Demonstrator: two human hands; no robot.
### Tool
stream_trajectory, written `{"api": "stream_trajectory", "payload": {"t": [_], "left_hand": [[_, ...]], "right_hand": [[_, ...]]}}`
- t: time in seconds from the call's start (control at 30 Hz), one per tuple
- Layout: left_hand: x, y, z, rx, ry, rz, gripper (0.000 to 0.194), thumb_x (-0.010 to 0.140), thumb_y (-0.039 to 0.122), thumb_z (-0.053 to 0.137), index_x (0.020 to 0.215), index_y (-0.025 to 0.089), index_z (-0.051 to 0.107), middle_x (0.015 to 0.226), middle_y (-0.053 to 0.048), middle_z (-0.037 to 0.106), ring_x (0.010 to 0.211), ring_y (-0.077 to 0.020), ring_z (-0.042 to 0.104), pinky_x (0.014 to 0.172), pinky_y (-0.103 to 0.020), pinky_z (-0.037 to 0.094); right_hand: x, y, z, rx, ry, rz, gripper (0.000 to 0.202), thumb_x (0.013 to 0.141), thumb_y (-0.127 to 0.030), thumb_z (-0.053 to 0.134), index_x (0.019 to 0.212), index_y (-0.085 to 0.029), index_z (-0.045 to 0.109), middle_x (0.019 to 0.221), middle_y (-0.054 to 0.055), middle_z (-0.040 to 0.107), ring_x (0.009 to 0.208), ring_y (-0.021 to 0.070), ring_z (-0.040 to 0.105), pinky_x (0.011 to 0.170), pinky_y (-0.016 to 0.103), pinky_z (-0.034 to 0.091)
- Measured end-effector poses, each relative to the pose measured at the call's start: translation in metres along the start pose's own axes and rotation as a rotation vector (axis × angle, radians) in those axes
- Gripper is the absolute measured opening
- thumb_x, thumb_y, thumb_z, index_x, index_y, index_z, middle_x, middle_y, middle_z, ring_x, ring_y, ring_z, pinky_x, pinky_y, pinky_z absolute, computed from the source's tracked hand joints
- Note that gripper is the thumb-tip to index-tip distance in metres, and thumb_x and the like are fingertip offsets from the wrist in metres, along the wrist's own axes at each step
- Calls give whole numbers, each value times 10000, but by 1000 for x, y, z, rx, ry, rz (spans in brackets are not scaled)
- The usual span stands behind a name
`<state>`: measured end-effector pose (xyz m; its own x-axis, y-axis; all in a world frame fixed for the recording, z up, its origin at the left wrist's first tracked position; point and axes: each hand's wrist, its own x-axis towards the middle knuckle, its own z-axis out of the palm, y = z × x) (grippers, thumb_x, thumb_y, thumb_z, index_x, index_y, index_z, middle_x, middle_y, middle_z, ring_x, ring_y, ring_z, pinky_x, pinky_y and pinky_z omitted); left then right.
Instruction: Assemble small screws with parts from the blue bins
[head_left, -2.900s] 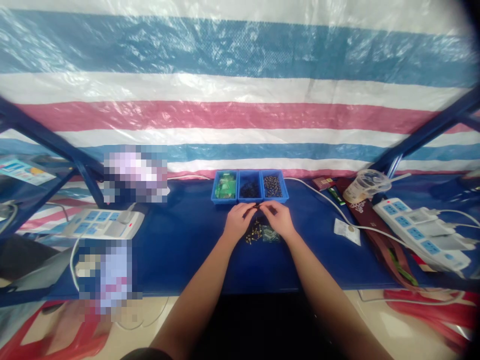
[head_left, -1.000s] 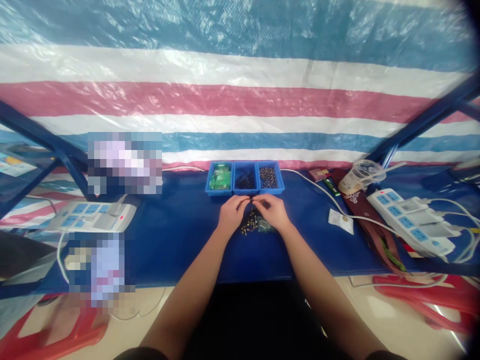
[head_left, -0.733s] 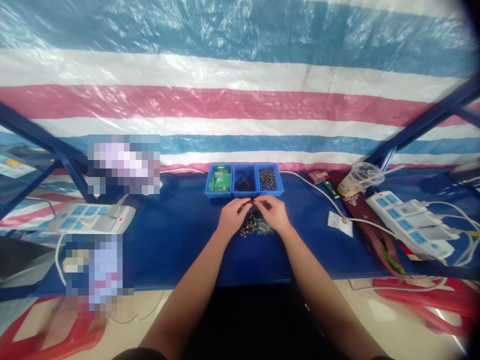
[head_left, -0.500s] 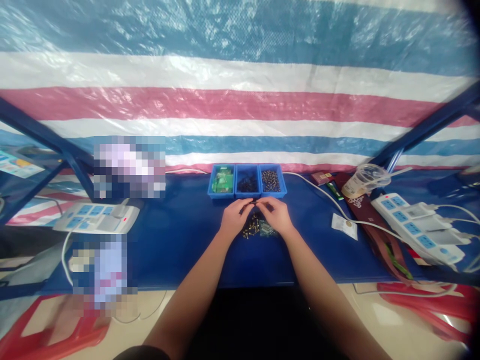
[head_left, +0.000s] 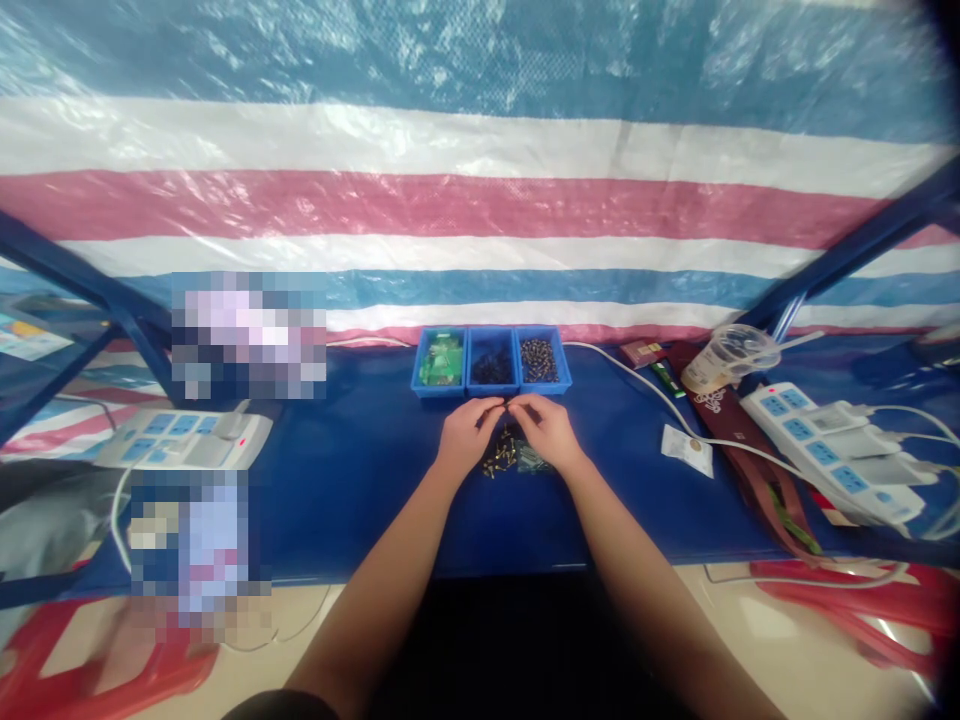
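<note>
My left hand (head_left: 466,430) and my right hand (head_left: 547,425) meet fingertip to fingertip over the blue table. Both are pinched closed around something small and dark, too tiny to name. Just below them lies a loose pile of small brass-coloured metal parts (head_left: 501,455). Beside it, partly under my right hand, are small clear or greenish pieces (head_left: 532,459). Beyond my fingers stand three blue bins in a row: the left bin (head_left: 417,388) holds green pieces, the middle bin (head_left: 491,390) dark small parts, the right bin (head_left: 568,386) many small metal parts.
Power strips lie at the left (head_left: 259,440) and right (head_left: 795,430). On the right are a plastic cup (head_left: 709,365), a brown strap (head_left: 739,450), a white packet (head_left: 687,451) and a white cable (head_left: 645,378). A striped tarpaulin (head_left: 480,205) hangs behind the table.
The view has shifted slightly. My hands stay together at nearly the same spot, with only small finger movement. The bins and piles look unchanged.
</note>
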<state>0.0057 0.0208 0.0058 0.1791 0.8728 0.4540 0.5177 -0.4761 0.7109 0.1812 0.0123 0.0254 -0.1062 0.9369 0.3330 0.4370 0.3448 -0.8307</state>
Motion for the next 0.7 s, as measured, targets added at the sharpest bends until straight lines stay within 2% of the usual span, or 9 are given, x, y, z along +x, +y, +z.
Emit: {"api": "stream_trajectory", "payload": {"t": [0.3, 0.57, 0.7], "left_hand": [[2, 2, -2, 20, 6, 21, 223, 951, 329, 511, 1040, 216, 682, 1002, -41, 715, 904, -154, 672, 850, -285, 523], [0, 1, 2, 19, -23, 14, 250, 931, 343, 548, 1119, 228, 667, 1012, -36, 714, 866, -149, 670, 822, -283, 531], [0, 2, 1, 9, -5, 20, 241, 925, 342, 561, 1099, 227, 680, 1008, -37, 717, 872, -148, 672, 823, -279, 537]], "right_hand": [[0, 8, 4, 1, 34, 20, 251, 889, -409, 581, 1013, -232, 708, 931, 51, 722, 762, 184, 660, 715, 310, 539], [0, 4, 1, 12, 36, 41, 261, 917, -417, 532, 951, -222, 702, 933, 49, 726, 772, 183, 663, 741, 309, 533], [1, 3, 0, 18, 33, 33, 247, 912, -410, 543, 939, -223, 703, 933, 45, 727, 789, 188, 670, 747, 309, 533]]}}
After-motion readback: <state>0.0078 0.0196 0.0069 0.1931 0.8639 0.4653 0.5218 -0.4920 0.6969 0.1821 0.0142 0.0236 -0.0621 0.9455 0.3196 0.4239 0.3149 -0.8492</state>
